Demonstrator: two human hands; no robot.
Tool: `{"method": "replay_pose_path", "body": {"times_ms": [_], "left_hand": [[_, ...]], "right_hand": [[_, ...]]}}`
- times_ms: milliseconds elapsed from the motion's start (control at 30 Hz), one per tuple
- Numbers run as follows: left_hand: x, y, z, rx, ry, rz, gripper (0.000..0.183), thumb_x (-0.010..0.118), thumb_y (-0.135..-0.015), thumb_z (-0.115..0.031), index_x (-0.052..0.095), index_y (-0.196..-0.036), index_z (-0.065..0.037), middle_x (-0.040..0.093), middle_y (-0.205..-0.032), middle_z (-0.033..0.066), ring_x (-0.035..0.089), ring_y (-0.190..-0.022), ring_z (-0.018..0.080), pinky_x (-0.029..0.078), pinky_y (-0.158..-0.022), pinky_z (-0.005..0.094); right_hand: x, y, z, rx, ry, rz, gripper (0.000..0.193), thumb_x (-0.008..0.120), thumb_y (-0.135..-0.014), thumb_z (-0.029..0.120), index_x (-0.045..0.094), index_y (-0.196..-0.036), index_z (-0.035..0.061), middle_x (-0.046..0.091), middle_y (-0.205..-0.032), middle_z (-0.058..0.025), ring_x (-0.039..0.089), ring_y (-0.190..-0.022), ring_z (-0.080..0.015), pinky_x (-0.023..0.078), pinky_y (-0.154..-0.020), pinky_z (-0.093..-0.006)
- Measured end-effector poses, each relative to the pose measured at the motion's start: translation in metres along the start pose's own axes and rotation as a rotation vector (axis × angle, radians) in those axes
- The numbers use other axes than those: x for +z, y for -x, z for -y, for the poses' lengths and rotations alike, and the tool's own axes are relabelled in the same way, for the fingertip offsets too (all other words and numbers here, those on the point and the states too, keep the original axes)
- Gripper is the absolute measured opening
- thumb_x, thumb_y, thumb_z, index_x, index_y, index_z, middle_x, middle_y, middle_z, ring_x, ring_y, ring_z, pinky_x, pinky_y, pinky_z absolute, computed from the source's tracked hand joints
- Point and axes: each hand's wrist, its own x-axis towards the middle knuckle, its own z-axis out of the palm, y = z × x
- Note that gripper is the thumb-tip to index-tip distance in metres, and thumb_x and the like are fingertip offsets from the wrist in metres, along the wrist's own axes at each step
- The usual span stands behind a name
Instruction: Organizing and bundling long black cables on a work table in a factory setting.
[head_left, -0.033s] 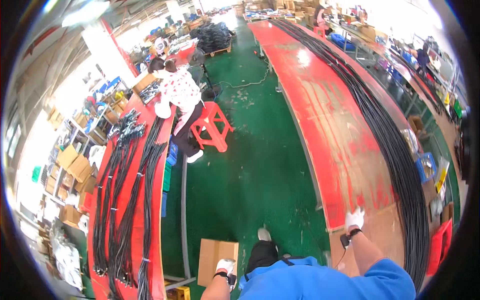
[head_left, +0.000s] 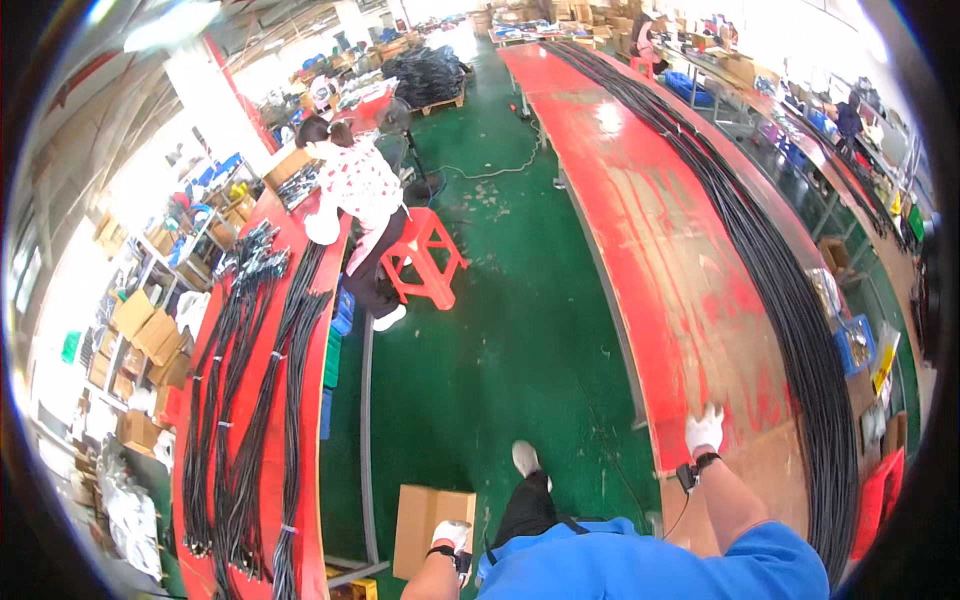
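My left hand (head_left: 453, 535), in a white glove with a dark band at the wrist, is closed on a creased piece of brown cardboard (head_left: 415, 525) low at my left side. The fingertips are hard to make out. On the long red table (head_left: 640, 260) to my right, my right hand (head_left: 705, 430) rests with its gloved fingers spread and nothing in them. Beyond that hand, a thick bundle of black cables (head_left: 770, 270) runs along the table's far right side.
Several black cable bundles (head_left: 290, 400) lie on a red table at left. A person (head_left: 360, 190) in a patterned top leans over it, by a red stool (head_left: 425, 260). Green floor (head_left: 480, 380) runs between the tables. A blue bin (head_left: 853, 345) stands beyond the cables.
My foot has come forward on the floor. My right hand has shifted slightly along the table, its fingers more plainly spread. The cardboard stays with my left hand.
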Motion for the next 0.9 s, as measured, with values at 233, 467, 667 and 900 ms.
{"method": "replay_pose_path", "body": {"times_ms": [233,467,667,900], "left_hand": [[-0.11,-0.142,-0.164,0.251,-0.515,0.143,0.049,0.052,-0.096,-0.049,0.078,-0.114,-0.012,0.076,-0.117,0.0157,0.072,-0.109,0.0347,0.056,-0.095,0.0457],[-0.284,-0.27,-0.419,0.417,-0.428,-0.075,0.046,0.058,-0.094,-0.045,0.077,-0.114,-0.008,0.074,-0.122,0.0172,0.068,-0.117,0.0374,0.053,-0.1,0.0461],[-0.411,-0.368,-0.641,0.441,-0.158,-0.15,0.046,0.065,-0.092,-0.043,0.076,-0.121,-0.008,0.073,-0.126,0.0166,0.067,-0.121,0.0349,0.052,-0.104,0.0415],[-0.464,-0.478,-0.768,0.29,-0.426,-0.055,0.047,0.06,-0.094,-0.046,0.077,-0.12,-0.011,0.073,-0.125,0.0167,0.067,-0.12,0.0366,0.053,-0.103,0.0445]], "right_hand": [[-0.029,-0.116,0.239,-0.072,-0.209,0.046,0.061,0.073,-0.088,0.032,0.057,-0.141,0.0066,0.041,-0.157,-0.0313,0.047,-0.141,-0.045,0.045,-0.114,-0.0482],[0.015,-0.219,0.237,0.422,0.003,0.257,0.046,0.063,-0.087,0.031,0.065,-0.124,0.0033,0.063,-0.131,-0.0267,0.062,-0.124,-0.0399,0.051,-0.107,-0.047],[0.069,-0.319,0.259,0.716,0.045,-0.069,0.032,0.057,-0.098,0.03,0.063,-0.111,0.0015,0.066,-0.117,-0.0252,0.066,-0.109,-0.0417,0.053,-0.092,-0.0512],[0.104,-0.522,0.32,0.864,0.031,-0.159,0.032,0.053,-0.1,0.031,0.064,-0.112,0.0039,0.068,-0.113,-0.0259,0.065,-0.11,-0.044,0.053,-0.091,-0.0538]]}}
